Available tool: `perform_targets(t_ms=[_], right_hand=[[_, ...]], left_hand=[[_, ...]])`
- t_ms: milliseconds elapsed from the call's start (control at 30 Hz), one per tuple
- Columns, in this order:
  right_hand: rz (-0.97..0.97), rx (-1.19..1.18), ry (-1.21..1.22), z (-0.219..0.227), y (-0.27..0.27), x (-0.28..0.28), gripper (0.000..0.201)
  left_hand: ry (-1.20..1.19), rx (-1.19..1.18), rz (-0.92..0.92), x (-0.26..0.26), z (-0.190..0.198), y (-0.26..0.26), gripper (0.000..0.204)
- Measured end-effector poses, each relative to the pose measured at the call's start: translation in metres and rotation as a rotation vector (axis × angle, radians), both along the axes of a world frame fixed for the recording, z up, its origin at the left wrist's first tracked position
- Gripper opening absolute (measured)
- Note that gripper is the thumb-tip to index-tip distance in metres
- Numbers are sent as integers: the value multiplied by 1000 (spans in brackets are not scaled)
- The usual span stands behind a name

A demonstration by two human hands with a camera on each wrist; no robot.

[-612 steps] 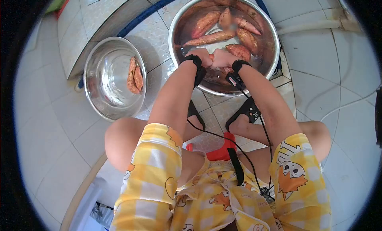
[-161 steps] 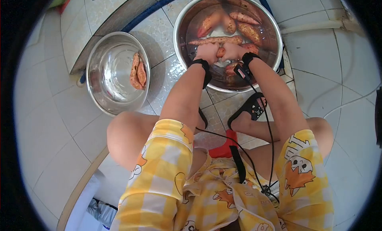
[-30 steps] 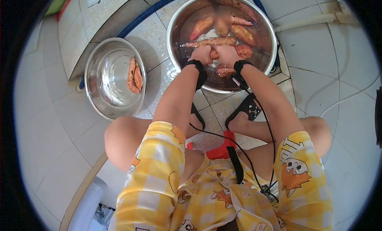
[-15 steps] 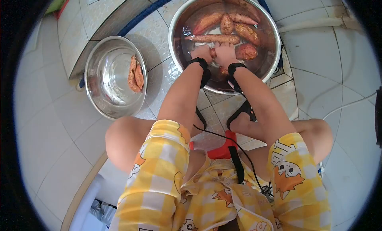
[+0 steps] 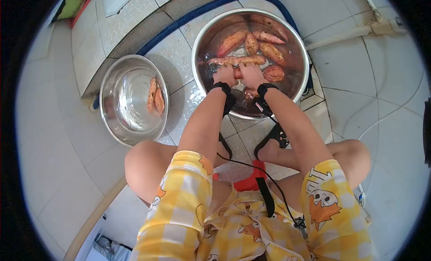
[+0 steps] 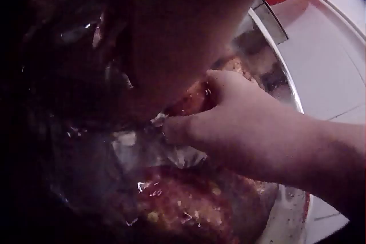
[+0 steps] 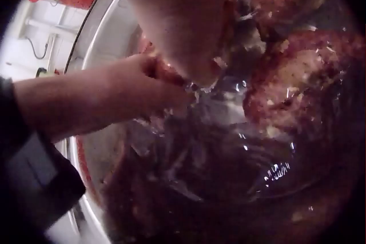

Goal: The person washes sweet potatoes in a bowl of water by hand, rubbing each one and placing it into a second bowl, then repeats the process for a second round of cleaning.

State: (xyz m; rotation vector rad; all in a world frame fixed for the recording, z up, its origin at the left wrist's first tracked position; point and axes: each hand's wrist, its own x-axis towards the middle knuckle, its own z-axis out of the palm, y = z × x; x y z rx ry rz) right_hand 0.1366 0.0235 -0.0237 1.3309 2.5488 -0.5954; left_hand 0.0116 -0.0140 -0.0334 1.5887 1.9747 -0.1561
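A large steel basin [image 5: 194, 65] of water holds several sweet potatoes, among them a long one [image 5: 235, 60] lying crosswise. Near its middle, my left hand [image 5: 224, 75] and right hand [image 5: 251, 76] both grip one reddish sweet potato [image 5: 238, 73]. In the left wrist view, my right hand [image 6: 246, 121] curls thumb and fingers round that sweet potato [image 6: 195, 98]; my left hand [image 6: 183, 32] looms blurred above. From the right wrist, my left hand [image 7: 123, 92] clasps its other side, below my blurred right hand [image 7: 183, 21]. Another sweet potato [image 5: 251, 94] lies nearer me.
To the left, a smaller steel basin [image 5: 121, 119] holds two sweet potatoes [image 5: 155, 97]. A blue hose [image 5: 179, 22] curves behind both basins, a pale pipe [image 5: 339, 37] runs at the right, and a red object [image 5: 252, 178] is between my legs. A black cable [image 5: 269, 174] crosses there.
The head view has shifted, so the basins appear lower. Both hands remain on the sweet potato. Compared with a second ago, my right fingers lie more visibly across its top.
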Motion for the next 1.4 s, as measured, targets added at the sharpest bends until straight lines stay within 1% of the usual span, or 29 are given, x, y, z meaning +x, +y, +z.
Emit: perform_targets(t_ms=[33, 67, 167, 200, 233, 267, 333, 367, 400, 467, 500, 533, 633, 667, 767, 867, 933, 967, 1000, 1033, 1100, 1133, 1200, 1233, 1267, 1300, 1367, 1400], right_hand=[[15, 36, 25, 2, 1, 1, 43], [31, 68, 50, 3, 1, 1, 44], [38, 55, 34, -8, 4, 3, 48], [2, 21, 29, 2, -1, 3, 48], [-7, 21, 45, -7, -2, 3, 45], [-2, 4, 30, -17, -2, 4, 42], [-10, -22, 0, -19, -9, 3, 40], [-24, -23, -13, -19, -10, 1, 39], [-37, -18, -25, -23, -11, 0, 39], [-22, 19, 22, -36, -15, 2, 42], [-11, 43, 47, -37, -14, 0, 44], [-6, 49, 12, -37, -14, 0, 42], [6, 4, 99, -36, -9, 3, 39], [8, 16, 116, -39, -5, 2, 35], [-22, -93, -11, -16, 5, -4, 34], [-132, 1, 13, -35, 2, -7, 30], [-116, -54, 49, -26, -2, -4, 27], [-107, -84, 67, -22, -5, -2, 25], [-59, -153, 108, -24, -3, 2, 22], [-6, -127, 80, -27, -4, 3, 21], [94, -59, 21, -27, 2, 3, 19], [169, 28, 9, -24, 0, 3, 14], [208, 85, 34, -19, -2, 3, 13], [229, 118, 48, -19, -2, 3, 12], [269, 154, 48, -18, -3, 4, 12], [325, 191, 82, -16, -2, 5, 11], [353, 220, 82, -18, 2, 4, 10], [371, 249, 85, -15, 4, 4, 10]], left_hand=[[-13, 0, -11, -1, 6, 1, 57], [23, -34, -32, -1, 6, 3, 59], [61, 99, -62, 1, 9, -7, 62], [64, 63, -59, 3, 10, -8, 63], [62, 139, -58, 4, 2, -12, 62], [40, 113, -34, 5, -8, -10, 60], [4, 73, -20, 7, -19, -7, 56], [-8, 67, -31, 7, -20, -6, 53], [-10, 114, -20, 10, -16, -4, 49], [-11, 108, -90, 9, -36, -3, 48], [-9, 111, -122, 8, -36, 1, 47], [-35, 80, -77, 9, -35, 0, 46], [-37, 61, -105, 9, -23, -1, 47], [-1, 39, -119, 11, -16, 1, 49], [-22, 29, -96, 12, -10, 7, 50], [67, 69, -36, 19, -7, 9, 48], [60, 113, -91, 17, -12, 5, 49], [56, 132, -117, 15, -15, 0, 49], [69, 199, -191, 12, -6, -5, 43], [23, 114, -184, 10, -10, -8, 41], [-70, -41, -175, 5, -17, 2, 37], [-108, 8, -95, 6, -22, 0, 33], [-147, -73, -99, 6, -36, 0, 32], [-163, -109, -101, 5, -28, 5, 32], [-193, -199, -75, 3, -18, 7, 41], [-305, -244, -166, -3, -19, 8, 43], [-444, -133, -107, -3, -2, 6, 42], [-442, -85, -100, -3, -2, 5, 40]])
